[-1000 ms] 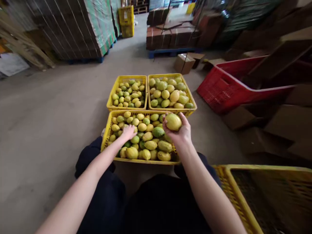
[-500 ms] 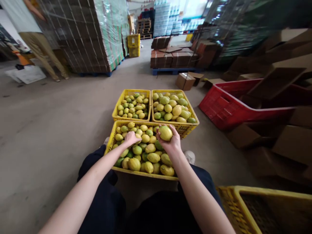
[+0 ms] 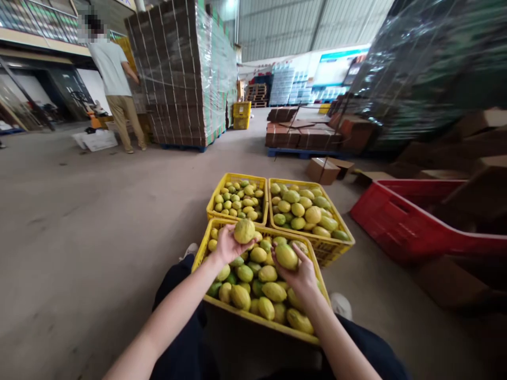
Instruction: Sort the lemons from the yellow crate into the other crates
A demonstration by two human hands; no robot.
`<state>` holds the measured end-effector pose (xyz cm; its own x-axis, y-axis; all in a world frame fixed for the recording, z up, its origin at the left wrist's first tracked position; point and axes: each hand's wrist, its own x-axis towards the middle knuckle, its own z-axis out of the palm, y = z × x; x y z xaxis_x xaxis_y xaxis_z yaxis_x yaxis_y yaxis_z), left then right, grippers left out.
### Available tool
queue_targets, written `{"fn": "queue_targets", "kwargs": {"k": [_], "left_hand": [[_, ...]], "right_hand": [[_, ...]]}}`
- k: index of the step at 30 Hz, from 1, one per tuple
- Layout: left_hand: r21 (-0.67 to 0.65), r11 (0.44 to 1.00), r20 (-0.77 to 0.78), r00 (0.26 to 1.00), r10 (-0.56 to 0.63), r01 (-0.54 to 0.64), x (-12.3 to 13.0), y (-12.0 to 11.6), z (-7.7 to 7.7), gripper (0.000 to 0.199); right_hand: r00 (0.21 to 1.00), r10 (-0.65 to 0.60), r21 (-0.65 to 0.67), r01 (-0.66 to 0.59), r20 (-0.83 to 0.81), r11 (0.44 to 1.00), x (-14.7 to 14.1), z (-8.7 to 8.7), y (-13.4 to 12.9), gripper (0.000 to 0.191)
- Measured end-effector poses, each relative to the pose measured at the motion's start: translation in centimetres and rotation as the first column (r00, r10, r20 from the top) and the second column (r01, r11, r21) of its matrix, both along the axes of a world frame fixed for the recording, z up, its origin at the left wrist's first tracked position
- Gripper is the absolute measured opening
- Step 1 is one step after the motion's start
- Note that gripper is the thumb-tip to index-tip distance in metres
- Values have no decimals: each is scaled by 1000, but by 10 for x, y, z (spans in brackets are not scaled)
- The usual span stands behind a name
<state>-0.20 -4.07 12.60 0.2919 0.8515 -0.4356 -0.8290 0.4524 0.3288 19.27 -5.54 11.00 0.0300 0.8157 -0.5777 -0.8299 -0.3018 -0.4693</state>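
My left hand (image 3: pixel 229 246) holds a yellow-green lemon (image 3: pixel 244 231) above the far edge of the near yellow crate (image 3: pixel 253 315). Another greenish lemon (image 3: pixel 287 256) rests in my right hand (image 3: pixel 303 272), its fingers curled round it, over the same crate. Lemons of mixed yellow and green fill this crate between my knees. Behind it stand two more yellow crates side by side: the left one (image 3: pixel 214 192) holds smaller lemons, the right one (image 3: pixel 336 248) larger ones.
A red crate (image 3: pixel 396 221) with cardboard stands at the right. Flattened cartons (image 3: pixel 283 137) lie on a blue pallet ahead, near a small box (image 3: pixel 321 171). Wrapped stacks (image 3: pixel 174 79) rise behind. A person (image 3: pixel 114 74) stands at the back left.
My left hand has risen from among the lemons and now holds one. My right hand still holds a lemon. The view has tilted up and turned left, showing more of the person.
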Motion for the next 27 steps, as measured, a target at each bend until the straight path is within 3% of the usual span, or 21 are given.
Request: {"fn": "queue_targets", "kwargs": {"k": [3, 8, 10, 13, 16, 19, 27], "left_hand": [[-63, 996, 10, 998, 63, -62, 3, -2, -7, 36], [51, 998, 18, 999, 45, -46, 9, 2, -7, 41], [39, 999, 44, 999, 29, -30, 12, 1, -7, 41], [-2, 1000, 50, 999, 21, -21, 17, -4, -14, 39], [-22, 1000, 39, 999, -6, 7, 23, -10, -25, 39], [-41, 998, 74, 997, -33, 36, 27, -13, -30, 41], [-148, 982, 178, 973, 147, -121, 24, -14, -26, 26]], "right_hand": [[999, 13, -79, -16, -45, 997, 3, -10, -7, 29], [989, -14, -139, -7, -148, 990, 4, -25, -15, 24], [982, -3, -107, -18, -189, 994, 1, -30, -16, 24], [982, 78, 42, -72, -174, 997, -4, -33, -17, 23], [983, 129, 163, -107, -128, 981, -8, -30, -15, 18], [984, 146, 182, -126, -103, 975, -10, -23, -13, 11], [986, 164, 97, -159, -42, 982, -12, -7, -17, 15]]}}
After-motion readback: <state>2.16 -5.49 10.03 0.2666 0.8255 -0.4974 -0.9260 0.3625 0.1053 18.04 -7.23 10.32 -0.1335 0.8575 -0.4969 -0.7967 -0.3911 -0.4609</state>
